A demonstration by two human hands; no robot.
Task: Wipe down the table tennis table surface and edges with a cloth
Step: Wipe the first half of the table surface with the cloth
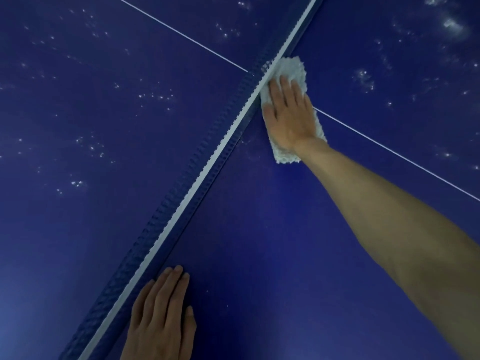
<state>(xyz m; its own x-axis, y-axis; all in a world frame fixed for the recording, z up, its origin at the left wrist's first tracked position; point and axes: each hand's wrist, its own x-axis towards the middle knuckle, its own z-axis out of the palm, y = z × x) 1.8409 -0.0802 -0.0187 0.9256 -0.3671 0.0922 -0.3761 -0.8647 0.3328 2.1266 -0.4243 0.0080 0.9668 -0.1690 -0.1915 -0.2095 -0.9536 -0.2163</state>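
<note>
While the right hand (288, 118) pressed the cloth (293, 68) with straight fingers onto the table (259, 242) just right of the net (208, 162), the left hand (161, 315) lay flat nearer, holding nothing. The near right patch looked clean. White specks dotted the left half and far right, so most seemed undone.
</note>
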